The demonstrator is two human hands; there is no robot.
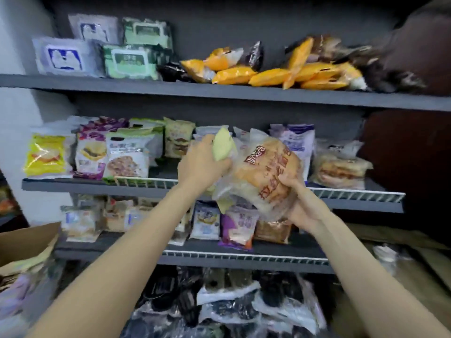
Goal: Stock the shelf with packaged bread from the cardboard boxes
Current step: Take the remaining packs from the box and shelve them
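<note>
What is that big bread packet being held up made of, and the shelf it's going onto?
The big bread packet looks like thin clear plastic film: it is glossy, crinkled, and the brown bread shows through. The shelf looks like dark grey matte painted board, probably metal or wood; its lower tiers carry a white ribbed front rail, seemingly plastic.

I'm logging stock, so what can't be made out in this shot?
- Head view: what sits behind the bread bag, hidden by it and both hands (left hand, right hand).
- Cardboard box: cut off at left edge.
- Top shelf's right end: motion-blurred.
</note>
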